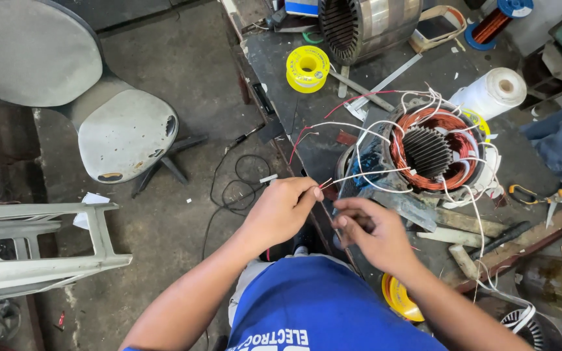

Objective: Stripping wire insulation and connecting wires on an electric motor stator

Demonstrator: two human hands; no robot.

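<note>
Copper-wound motor stator (432, 151) sits on the dark worktop (281, 65); yellow tape spool (307, 67) behind-left, white paper roll (493, 92) behind-right, orange-handled scissors (554, 194) right.

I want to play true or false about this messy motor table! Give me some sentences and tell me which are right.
1. The left hand pinches a wire coming from the motor. True.
2. The motor's copper coils are blue. False: they are reddish orange.
3. A yellow tape roll lies on the table. True.
4. The scissors are in the right hand. False: they lie on the table, right of the motor.
5. A white paper roll lies behind the motor. True.
6. The stool stands on the table. False: it stands on the floor.
</note>
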